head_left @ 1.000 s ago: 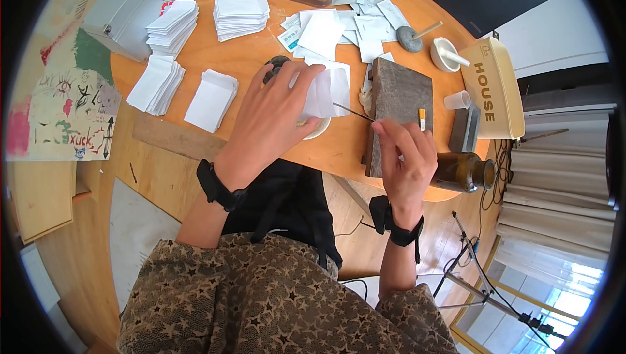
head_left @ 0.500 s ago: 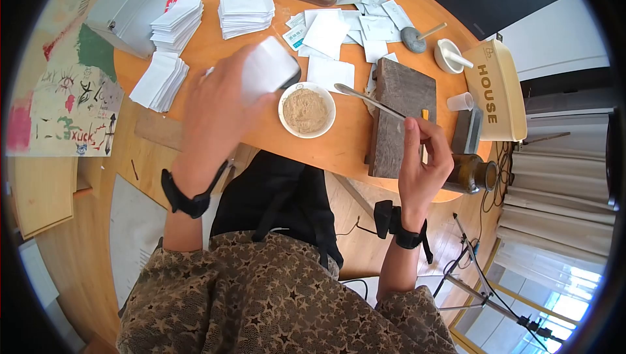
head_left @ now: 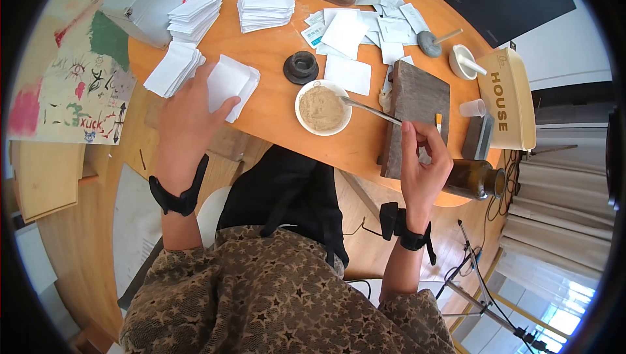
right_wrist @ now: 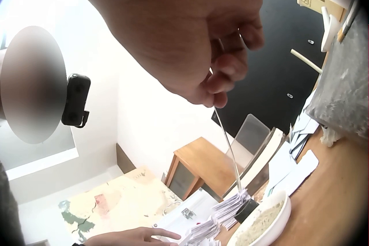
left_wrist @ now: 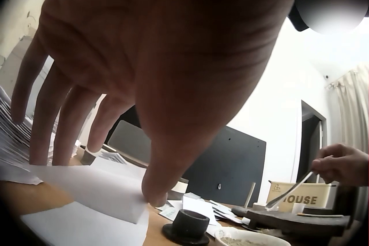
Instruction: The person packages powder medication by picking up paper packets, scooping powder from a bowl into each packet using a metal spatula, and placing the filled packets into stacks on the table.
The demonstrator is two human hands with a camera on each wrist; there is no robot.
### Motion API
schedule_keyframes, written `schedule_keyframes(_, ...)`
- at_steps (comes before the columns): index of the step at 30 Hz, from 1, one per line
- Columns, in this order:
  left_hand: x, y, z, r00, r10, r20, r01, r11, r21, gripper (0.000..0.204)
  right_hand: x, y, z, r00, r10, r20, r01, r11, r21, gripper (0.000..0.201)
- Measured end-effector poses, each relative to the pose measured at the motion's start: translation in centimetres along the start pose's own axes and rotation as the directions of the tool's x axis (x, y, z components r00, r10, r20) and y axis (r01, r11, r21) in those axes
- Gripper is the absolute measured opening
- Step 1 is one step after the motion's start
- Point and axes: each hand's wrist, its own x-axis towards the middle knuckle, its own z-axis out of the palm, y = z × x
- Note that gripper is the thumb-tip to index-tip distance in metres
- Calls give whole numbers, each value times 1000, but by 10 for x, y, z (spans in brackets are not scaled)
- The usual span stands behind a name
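My left hand [head_left: 189, 109] is at the table's left, holding a white paper envelope [left_wrist: 98, 185] with the fingers along one edge and the thumb at the other. Another white envelope [left_wrist: 86, 226] lies under it. In the right hand [head_left: 425, 165] I pinch the handle of a thin metal spoon [head_left: 375, 112]. Its tip reaches over the right rim of a white bowl [head_left: 301, 119] of beige powder [head_left: 321, 108]. Just behind the bowl sits a black round stopper [head_left: 301, 67]. A single flat white envelope [head_left: 349, 75] lies to the bowl's right.
Stacks of white envelopes [head_left: 266, 9] stand at the back left, near a metal case [head_left: 153, 1]. Loose packets [head_left: 394, 30] spread behind. To the right are a dark board [head_left: 417, 112], a brown bottle [head_left: 473, 179], a mortar [head_left: 462, 60] and a HOUSE bin [head_left: 512, 99].
My left hand carried the envelope from over the bowl leftward, uncovering bowl and stopper. The spoon came out of the envelope, swung right, and now its tip is back at the bowl.
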Motion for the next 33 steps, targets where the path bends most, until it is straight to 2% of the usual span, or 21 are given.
schedule_keyframes(7, 1, -3, 18, 1000, -21, 11, 20, 995, 99, 53, -2, 0, 1, 1000, -6, 27, 5, 1000, 5, 11)
schedule_keyframes(10, 3, -6, 26, 996, 58, -64, -48, 988, 149, 50, -2, -2, 3, 999, 2, 39, -3, 1000, 9, 12)
schedule_keyframes(13, 4, -2, 28, 1000, 13, -3, -12, 983, 182, 51, -1, -2, 4, 999, 22, 50, -23, 1000, 8, 12)
schedule_keyframes(16, 1, -7, 25, 997, 74, -3, -73, 988, 138, 52, -1, 0, 5, 996, 53, 67, -54, 998, 11, 12)
schedule_keyframes(18, 0, -10, 23, 995, 16, 96, -18, 999, 26, 58, 0, 0, 7, 995, 66, 72, -66, 998, 8, 13)
schedule_keyframes(21, -6, -5, 15, 993, 27, 119, -38, 995, 92, 68, 1, 1, 11, 990, 117, 81, -118, 993, 6, 13)
schedule_keyframes(24, -10, -7, 11, 990, 77, 116, -88, 992, 86, 78, 2, 5, 16, 995, 60, 75, -59, 998, -16, 12)
schedule_keyframes(28, -10, -17, 17, 989, 111, 100, -121, 988, 97, 79, 4, 7, 19, 991, 98, 89, -96, 995, -26, 14)
schedule_keyframes(30, -9, -17, 17, 990, 62, 125, -76, 991, 112, 79, 5, 10, 21, 990, 108, 94, -105, 994, -39, 14)
schedule_keyframes(33, -6, -20, 19, 990, 61, 126, -76, 990, 121, 75, 6, 11, 24, 990, 112, 89, -110, 994, -23, 16)
